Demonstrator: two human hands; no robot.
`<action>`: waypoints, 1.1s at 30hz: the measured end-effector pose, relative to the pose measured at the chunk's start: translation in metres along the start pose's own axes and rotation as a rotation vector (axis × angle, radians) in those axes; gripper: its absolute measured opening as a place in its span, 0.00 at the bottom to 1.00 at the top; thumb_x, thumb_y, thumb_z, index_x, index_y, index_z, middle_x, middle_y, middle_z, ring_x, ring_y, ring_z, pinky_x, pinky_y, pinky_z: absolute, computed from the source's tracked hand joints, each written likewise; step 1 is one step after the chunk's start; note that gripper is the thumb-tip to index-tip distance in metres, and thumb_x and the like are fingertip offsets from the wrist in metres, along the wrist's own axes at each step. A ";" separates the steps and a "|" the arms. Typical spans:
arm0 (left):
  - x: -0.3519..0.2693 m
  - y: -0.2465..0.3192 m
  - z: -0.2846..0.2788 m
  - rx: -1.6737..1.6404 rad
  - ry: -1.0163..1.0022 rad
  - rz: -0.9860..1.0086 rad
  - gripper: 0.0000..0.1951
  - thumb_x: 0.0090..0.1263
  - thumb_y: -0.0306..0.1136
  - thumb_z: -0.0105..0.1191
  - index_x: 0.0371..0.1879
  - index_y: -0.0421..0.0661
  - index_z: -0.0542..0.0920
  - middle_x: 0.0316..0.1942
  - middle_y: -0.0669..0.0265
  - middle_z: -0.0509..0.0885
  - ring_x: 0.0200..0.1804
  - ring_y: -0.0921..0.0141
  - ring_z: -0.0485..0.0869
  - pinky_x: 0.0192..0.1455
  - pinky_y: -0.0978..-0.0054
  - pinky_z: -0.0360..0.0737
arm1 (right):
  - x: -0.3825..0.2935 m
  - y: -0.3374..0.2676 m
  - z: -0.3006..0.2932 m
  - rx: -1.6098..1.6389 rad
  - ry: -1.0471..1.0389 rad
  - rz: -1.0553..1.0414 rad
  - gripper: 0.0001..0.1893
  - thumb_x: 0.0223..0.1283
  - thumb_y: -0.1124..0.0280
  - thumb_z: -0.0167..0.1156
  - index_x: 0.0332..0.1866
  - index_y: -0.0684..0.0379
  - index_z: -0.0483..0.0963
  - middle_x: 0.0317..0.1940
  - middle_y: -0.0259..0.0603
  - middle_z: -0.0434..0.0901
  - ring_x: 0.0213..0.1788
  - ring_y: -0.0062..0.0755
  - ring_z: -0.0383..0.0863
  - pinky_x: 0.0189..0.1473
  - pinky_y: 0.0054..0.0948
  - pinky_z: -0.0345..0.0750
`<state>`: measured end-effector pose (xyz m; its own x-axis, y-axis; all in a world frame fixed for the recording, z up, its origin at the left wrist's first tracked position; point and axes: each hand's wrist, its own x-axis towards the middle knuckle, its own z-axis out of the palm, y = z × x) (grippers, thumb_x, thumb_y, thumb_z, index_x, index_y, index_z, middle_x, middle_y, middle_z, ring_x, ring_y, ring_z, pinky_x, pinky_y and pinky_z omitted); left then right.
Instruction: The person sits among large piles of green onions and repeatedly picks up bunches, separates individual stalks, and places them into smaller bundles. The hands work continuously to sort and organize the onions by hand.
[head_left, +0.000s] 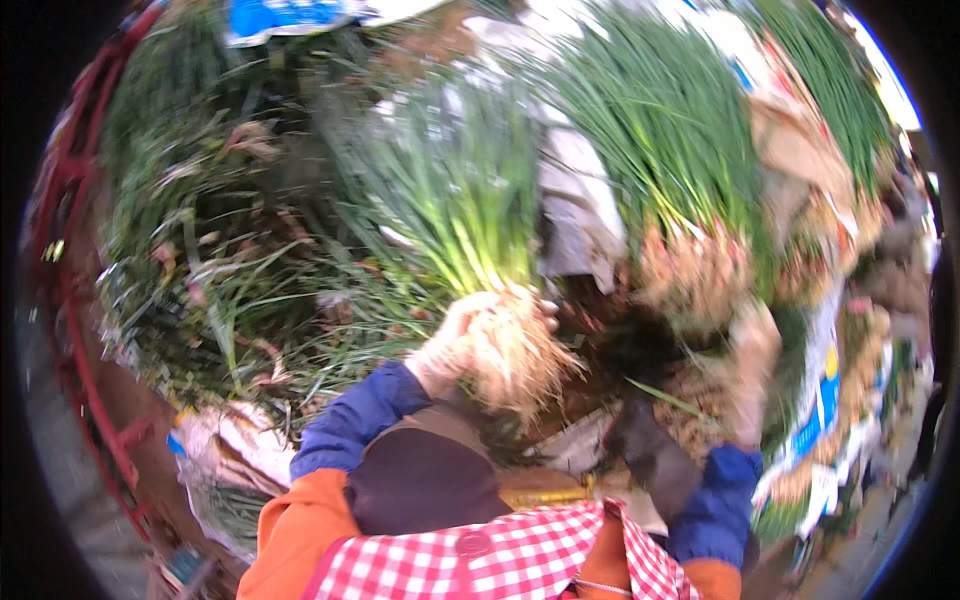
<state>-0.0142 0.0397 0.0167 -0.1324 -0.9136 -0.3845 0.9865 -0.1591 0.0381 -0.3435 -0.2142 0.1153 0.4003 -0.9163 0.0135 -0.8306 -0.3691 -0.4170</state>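
My left hand (448, 341) grips a bunch of green onions (480, 247) just above the roots. The pale, stringy roots (525, 352) hang towards me, and the long green leaves point away. My right hand (752, 345) is blurred, close against the lower right side of another large bunch of green onions (675, 165) with reddish bulbs and tangled roots. Whether its fingers hold any of that bunch cannot be made out. A single loose leaf (675, 401) slants beside my right forearm.
A heap of loose green onions and trimmings (217, 247) fills the left side. White sacking (577, 187) lies between the two bunches. More green onions (825, 90) lie at the far right. A red metal frame (75, 300) runs along the left edge. A dark rounded knee (424, 472) is below my left hand.
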 end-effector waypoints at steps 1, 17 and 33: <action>-0.002 0.002 0.005 -0.062 -0.061 -0.063 0.22 0.69 0.41 0.51 0.58 0.39 0.76 0.60 0.48 0.80 0.63 0.52 0.78 0.68 0.49 0.73 | -0.021 0.049 -0.041 -0.163 -0.081 0.083 0.14 0.70 0.72 0.51 0.54 0.62 0.79 0.45 0.40 0.85 0.43 0.35 0.85 0.50 0.31 0.81; 0.000 0.012 -0.027 -0.056 -0.299 -0.046 0.23 0.73 0.36 0.44 0.64 0.36 0.73 0.64 0.43 0.76 0.64 0.51 0.78 0.71 0.51 0.72 | 0.104 -0.409 0.081 0.555 -0.300 -0.857 0.32 0.65 0.66 0.64 0.72 0.58 0.62 0.29 0.46 0.83 0.30 0.44 0.83 0.36 0.39 0.78; -0.017 0.006 -0.032 -0.151 -0.075 -0.071 0.19 0.70 0.29 0.50 0.58 0.34 0.76 0.50 0.52 0.85 0.52 0.60 0.86 0.61 0.61 0.82 | 0.002 -0.157 0.218 0.773 -0.798 0.149 0.13 0.69 0.65 0.58 0.37 0.65 0.80 0.19 0.44 0.77 0.19 0.32 0.76 0.26 0.34 0.74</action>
<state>-0.0027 0.0666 -0.0061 -0.2031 -0.9285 -0.3110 0.9770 -0.1710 -0.1273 -0.1280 -0.1243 -0.0170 0.6811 -0.4785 -0.5542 -0.5381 0.1860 -0.8221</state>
